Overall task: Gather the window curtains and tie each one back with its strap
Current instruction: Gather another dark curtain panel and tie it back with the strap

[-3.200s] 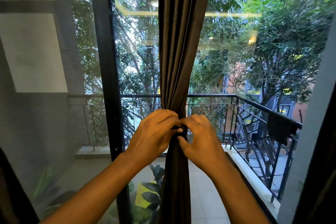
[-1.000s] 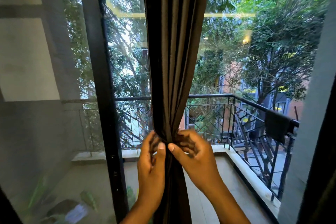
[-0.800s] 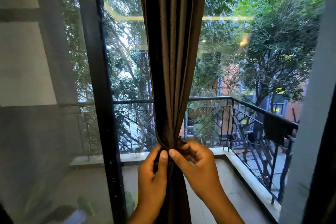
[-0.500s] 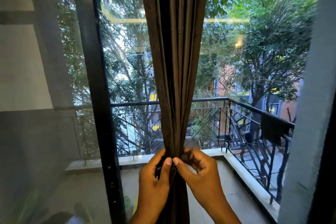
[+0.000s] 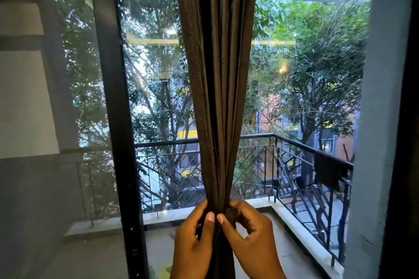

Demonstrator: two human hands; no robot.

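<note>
Curtain apparently between both hands' pinches

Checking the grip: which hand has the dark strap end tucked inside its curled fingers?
The right hand: the dark strap end sits under its fingers, while the left hand pinches the gathered brown curtain.

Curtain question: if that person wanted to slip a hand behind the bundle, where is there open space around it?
Free glass shows either side of the brown curtain: left, up to the dark window frame; right, up to the pale wall edge. It is crowded at the waist, where left hand and right hand pinch it.
</note>
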